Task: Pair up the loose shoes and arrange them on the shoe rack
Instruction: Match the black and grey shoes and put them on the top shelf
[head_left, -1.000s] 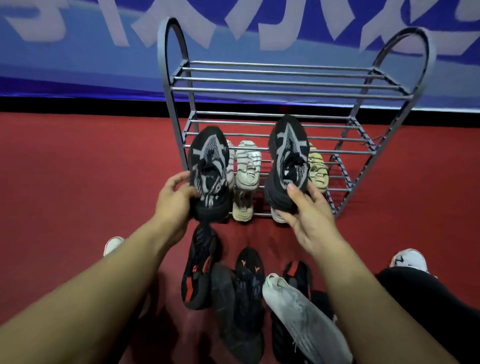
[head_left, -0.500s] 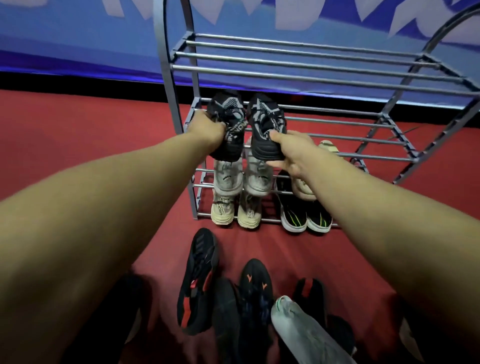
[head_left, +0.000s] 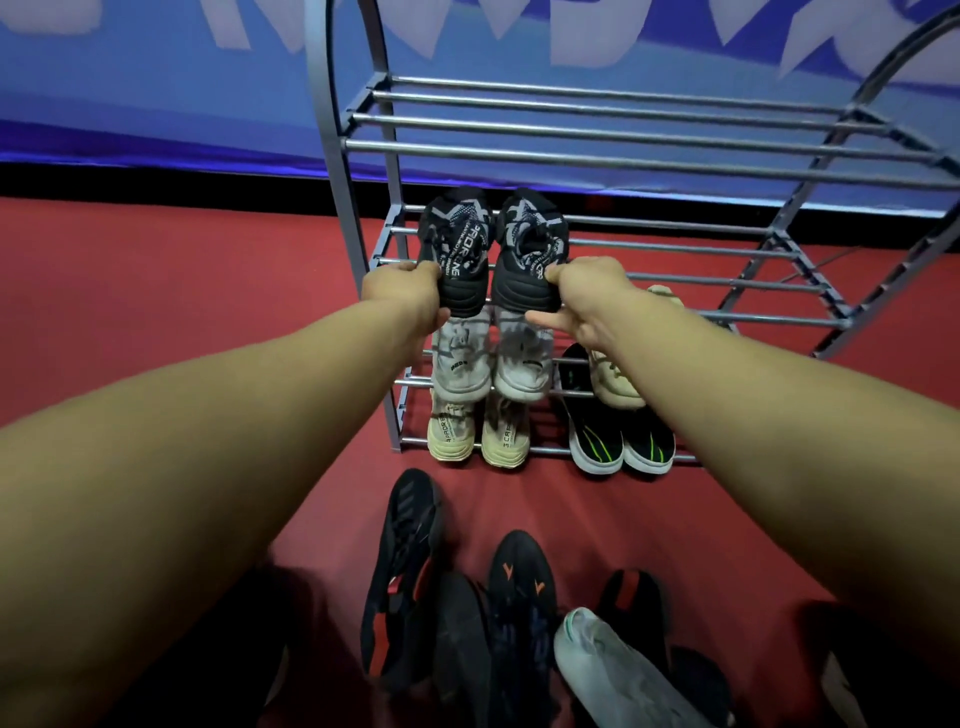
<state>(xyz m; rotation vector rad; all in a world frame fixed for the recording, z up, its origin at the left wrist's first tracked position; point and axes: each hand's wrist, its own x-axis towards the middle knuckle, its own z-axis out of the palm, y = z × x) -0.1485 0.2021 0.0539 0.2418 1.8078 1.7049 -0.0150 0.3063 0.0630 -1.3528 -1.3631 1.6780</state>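
So the black-and-grey pair sits side by side, toes pointing into the shoe rack (head_left: 353, 218), on the second shelf at frame centre, probably so they land as a matched set; left hand (head_left: 402, 293) grips the heel of the left sneaker (head_left: 457, 249); right hand (head_left: 587, 296) pinches the heel of the right sneaker (head_left: 530, 249); loose shoes (head_left: 511, 597) wait on the floor, bottom centre.

your right forearm hides most of the beige shoe (head_left: 613, 384) on the shoe rack (head_left: 623, 156), whose right end the picture's edge cuts off. the lettering on the black patterned shoes (head_left: 457, 249) is too blurred to read. at the bottom edge, the dark loose shoes (head_left: 467, 639) overlap, their outlines unclear.
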